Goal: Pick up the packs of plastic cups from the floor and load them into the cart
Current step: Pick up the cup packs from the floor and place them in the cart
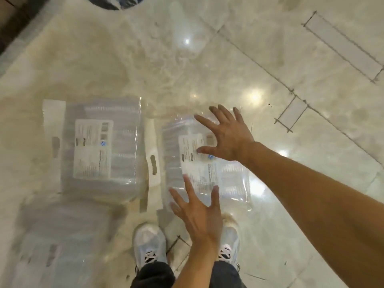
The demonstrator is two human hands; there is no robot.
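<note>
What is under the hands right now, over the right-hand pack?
Both hands, left hand and right hand, are spread open above the right pack of cups. Its white label shows between them; the right hand covers the label's upper corner. Contact cannot be told.

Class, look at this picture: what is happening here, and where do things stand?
A person stands over packs of plastic cups on a marble floor. Both open hands reach down toward the right pack: the right hand over its far end, the left hand near its close end. Neither grips it yet. Another pack lies to its left. No cart is visible.

Three cup packs, two hands, two shoes.
</note>
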